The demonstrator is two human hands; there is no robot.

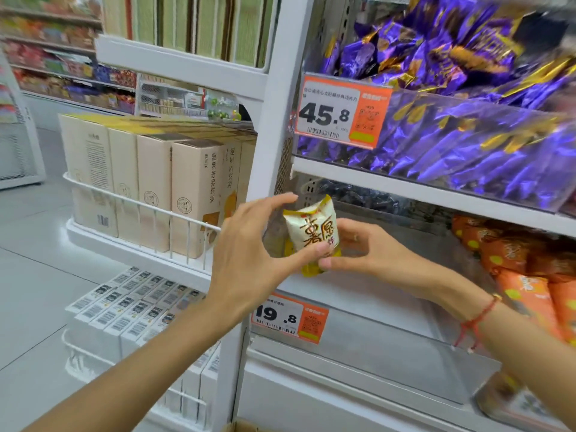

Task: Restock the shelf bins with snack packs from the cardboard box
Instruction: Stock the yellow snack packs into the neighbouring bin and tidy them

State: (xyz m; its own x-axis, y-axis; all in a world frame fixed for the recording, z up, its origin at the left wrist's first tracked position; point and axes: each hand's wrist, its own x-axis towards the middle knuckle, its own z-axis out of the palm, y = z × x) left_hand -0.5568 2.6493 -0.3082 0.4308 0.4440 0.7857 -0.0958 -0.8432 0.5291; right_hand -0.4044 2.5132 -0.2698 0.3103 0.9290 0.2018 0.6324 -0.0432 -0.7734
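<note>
**Snack pack held at the mouth of the middle bin**

While both hands grip one white-and-yellow snack pack (313, 233), it sits upright just in front of the clear-fronted middle bin (358, 310), at that bin's left end. The left hand (249, 260) pinches the pack's left side between thumb and fingers; the right hand (364, 247) closes on its lower right corner from behind. The pack's long axis runs roughly vertical, tilted slightly, with the bin's opening straight behind it, so the coming move is judged to be a short push forward and down. Orange packs (523, 294) fill the bin's right part, leaving the left part bare. Above, purple packs (452, 126) hang over their shelf front, near the pack's top. A corner of the cardboard box (240, 427) shows below.
</note>
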